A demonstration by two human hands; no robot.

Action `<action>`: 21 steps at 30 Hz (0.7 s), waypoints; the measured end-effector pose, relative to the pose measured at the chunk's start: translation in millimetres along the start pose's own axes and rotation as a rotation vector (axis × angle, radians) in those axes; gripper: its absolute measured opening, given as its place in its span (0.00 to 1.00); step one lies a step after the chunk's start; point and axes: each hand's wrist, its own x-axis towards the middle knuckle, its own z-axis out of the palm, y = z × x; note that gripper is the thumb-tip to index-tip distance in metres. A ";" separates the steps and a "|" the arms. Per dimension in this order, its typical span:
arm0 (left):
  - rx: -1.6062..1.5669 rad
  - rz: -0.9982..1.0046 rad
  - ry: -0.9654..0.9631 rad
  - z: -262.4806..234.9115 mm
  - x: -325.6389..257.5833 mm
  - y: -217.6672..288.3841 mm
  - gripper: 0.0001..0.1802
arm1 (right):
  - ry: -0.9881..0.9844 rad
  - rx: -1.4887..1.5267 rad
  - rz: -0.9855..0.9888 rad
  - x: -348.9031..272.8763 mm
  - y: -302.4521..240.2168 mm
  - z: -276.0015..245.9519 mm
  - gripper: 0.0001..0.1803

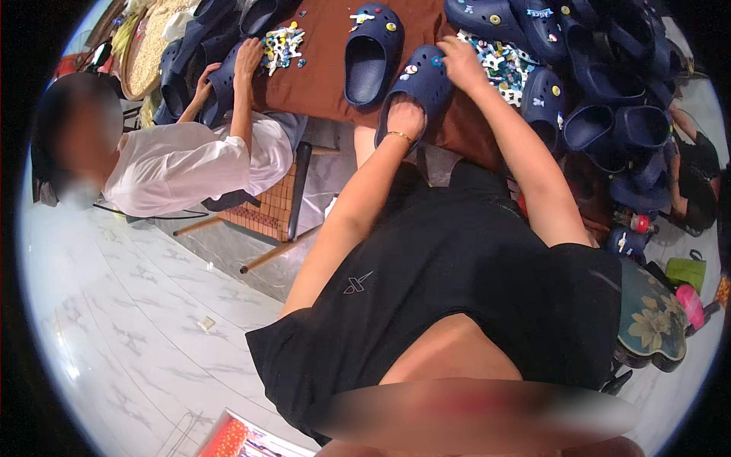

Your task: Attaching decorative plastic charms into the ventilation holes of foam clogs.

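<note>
My left hand point(406, 118) reaches into the foot opening of a navy clog point(423, 80) and holds it at the table's near edge; its fingers are hidden inside. A baseball-like charm and a small blue flower-like charm sit on the clog's toe. Beside that toe, my right hand point(463, 65) has its fingers drawn together; whatever is in them is too small to make out. Just right of it lies a pile of small white, blue and green charms point(499, 68). Another navy clog point(373, 57), with white and yellow charms, rests to the left.
A brown cloth point(320, 84) covers the table. Navy clogs point(609, 68) are heaped at the right. At the left, a co-worker point(183, 164) in white handles a clog near a second charm pile point(282, 47). A wooden-slatted chair point(263, 209) stands between us.
</note>
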 end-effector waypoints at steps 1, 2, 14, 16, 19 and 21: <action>0.008 0.024 0.042 -0.8 0.0 -0.1 0.13 | 0.023 -0.016 0.011 -3.9 -14.1 8.4 0.14; 0.021 0.042 0.114 -1.9 -0.1 -0.3 0.13 | 0.044 -0.030 0.021 -8.9 -25.9 13.8 0.14; 0.000 -0.006 0.119 -5.1 1.4 1.9 0.12 | -0.070 0.039 0.335 -18.1 -47.4 8.4 0.08; 0.001 -0.008 0.075 -4.1 1.7 1.7 0.12 | -0.073 0.108 0.373 -20.7 -49.2 5.4 0.09; 0.029 0.005 0.069 -3.6 1.2 1.2 0.12 | -0.016 0.302 0.155 -15.7 -52.0 1.9 0.12; 0.041 0.019 0.062 -4.3 0.5 1.5 0.12 | -0.155 0.306 0.084 -1.9 -53.8 3.4 0.14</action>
